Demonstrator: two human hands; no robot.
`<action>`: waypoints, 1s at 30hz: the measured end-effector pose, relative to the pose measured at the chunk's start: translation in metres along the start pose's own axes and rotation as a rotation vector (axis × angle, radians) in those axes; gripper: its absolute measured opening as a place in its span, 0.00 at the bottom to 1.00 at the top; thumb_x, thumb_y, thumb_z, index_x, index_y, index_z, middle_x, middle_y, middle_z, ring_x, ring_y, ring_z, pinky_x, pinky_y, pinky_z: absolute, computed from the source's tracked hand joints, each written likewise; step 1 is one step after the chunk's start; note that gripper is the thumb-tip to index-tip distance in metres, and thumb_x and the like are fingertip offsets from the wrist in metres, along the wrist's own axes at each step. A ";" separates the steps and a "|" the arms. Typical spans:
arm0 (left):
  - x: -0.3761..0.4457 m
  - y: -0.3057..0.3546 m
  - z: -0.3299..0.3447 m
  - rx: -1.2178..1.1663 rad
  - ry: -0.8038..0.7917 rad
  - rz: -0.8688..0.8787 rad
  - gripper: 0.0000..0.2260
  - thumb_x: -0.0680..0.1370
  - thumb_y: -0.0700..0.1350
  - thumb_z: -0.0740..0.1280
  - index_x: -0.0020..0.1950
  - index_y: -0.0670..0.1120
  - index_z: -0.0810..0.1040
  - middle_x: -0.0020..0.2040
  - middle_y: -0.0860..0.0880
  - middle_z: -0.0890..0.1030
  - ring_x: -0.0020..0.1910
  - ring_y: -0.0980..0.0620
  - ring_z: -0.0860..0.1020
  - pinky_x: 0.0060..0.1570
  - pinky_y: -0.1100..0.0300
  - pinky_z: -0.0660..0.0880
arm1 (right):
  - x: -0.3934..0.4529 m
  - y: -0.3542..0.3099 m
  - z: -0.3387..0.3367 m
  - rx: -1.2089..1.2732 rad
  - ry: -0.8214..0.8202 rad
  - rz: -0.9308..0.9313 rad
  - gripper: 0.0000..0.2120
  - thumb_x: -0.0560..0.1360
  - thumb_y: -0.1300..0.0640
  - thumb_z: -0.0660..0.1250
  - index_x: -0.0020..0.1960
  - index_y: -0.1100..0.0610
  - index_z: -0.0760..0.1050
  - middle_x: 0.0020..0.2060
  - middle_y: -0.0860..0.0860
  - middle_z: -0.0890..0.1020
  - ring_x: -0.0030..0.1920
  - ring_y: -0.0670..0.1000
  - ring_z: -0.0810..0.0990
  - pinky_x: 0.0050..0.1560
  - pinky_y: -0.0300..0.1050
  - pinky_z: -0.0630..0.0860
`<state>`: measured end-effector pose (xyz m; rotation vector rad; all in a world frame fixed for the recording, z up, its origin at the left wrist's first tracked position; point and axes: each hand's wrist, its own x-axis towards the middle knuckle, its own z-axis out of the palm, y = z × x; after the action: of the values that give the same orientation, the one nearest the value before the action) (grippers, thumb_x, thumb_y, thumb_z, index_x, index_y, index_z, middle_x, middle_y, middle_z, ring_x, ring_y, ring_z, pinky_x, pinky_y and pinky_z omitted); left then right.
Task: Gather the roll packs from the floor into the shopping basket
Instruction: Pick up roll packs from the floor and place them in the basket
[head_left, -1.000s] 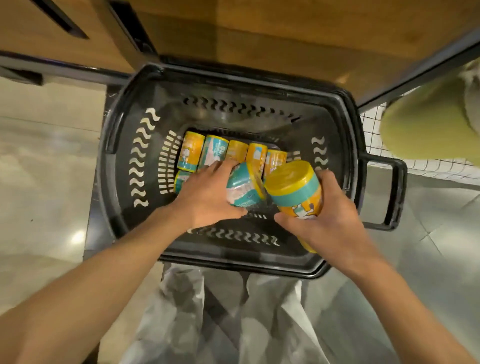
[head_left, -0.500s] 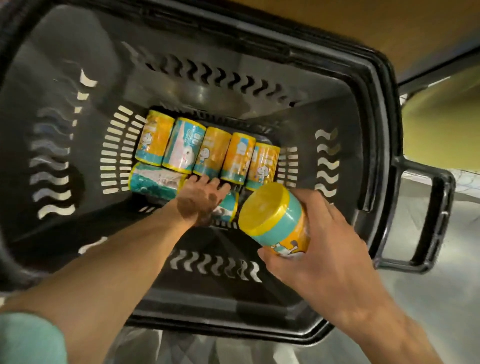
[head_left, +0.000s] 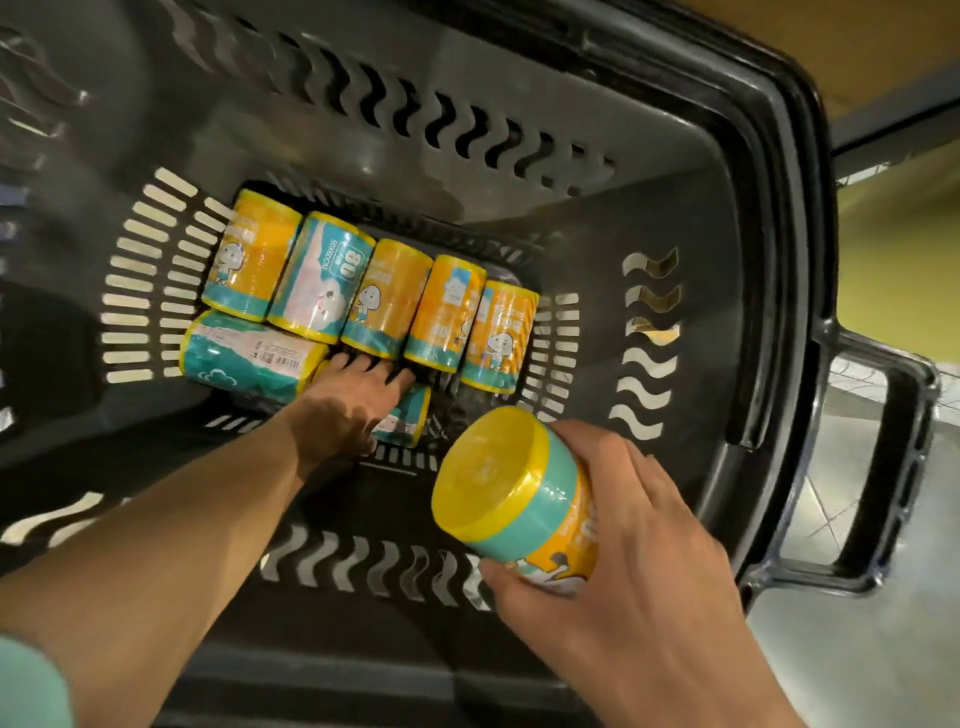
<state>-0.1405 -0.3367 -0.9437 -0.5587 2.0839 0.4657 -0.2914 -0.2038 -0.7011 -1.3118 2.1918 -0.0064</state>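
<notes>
Grey floor tiles (head_left: 831, 639) are seen right of the shopping basket (head_left: 769, 291). Five roll packs (head_left: 379, 291) are lined across its bottom. One pack (head_left: 405, 418) there is grasped by the left hand (head_left: 348, 410); another pack (head_left: 514, 499) is held above by the right hand (head_left: 623, 561).

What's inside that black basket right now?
In the shopping basket: five roll packs side by side, another lying crosswise, and one under the left hand, mostly covered. The right hand holds another pack above.

- Black shopping basket (head_left: 717, 270) w/ slotted walls carries the packs; sits on the floor (head_left: 852, 649), seen at right.
- Far edge of basket bottom: row of 5 roll packs (head_left: 384, 296), side by side, touching.
- Near-left: 1 teal pack (head_left: 244, 353) lying crosswise, touching the row.
</notes>
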 end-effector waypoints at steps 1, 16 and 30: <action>0.000 0.000 0.001 -0.008 -0.003 -0.001 0.42 0.75 0.52 0.72 0.81 0.48 0.50 0.74 0.45 0.67 0.71 0.43 0.67 0.71 0.48 0.64 | 0.000 0.001 0.001 -0.001 -0.016 0.006 0.37 0.55 0.30 0.62 0.62 0.39 0.65 0.43 0.34 0.68 0.42 0.42 0.76 0.36 0.31 0.66; -0.053 -0.026 -0.014 -0.051 0.029 0.063 0.31 0.83 0.50 0.63 0.81 0.48 0.50 0.75 0.42 0.64 0.74 0.42 0.65 0.71 0.46 0.67 | 0.025 -0.026 -0.015 0.472 -0.196 0.325 0.29 0.63 0.44 0.81 0.54 0.39 0.66 0.45 0.42 0.80 0.45 0.45 0.82 0.46 0.44 0.81; -0.165 -0.102 -0.038 0.039 0.022 -0.001 0.29 0.80 0.44 0.65 0.79 0.48 0.57 0.76 0.43 0.65 0.75 0.43 0.64 0.74 0.45 0.62 | 0.115 -0.063 0.050 0.970 -0.103 0.662 0.23 0.66 0.51 0.82 0.57 0.55 0.78 0.47 0.53 0.87 0.47 0.54 0.87 0.48 0.56 0.84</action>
<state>-0.0288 -0.4060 -0.7964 -0.5436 2.1088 0.4194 -0.2570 -0.3154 -0.7792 -0.0485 1.9805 -0.6357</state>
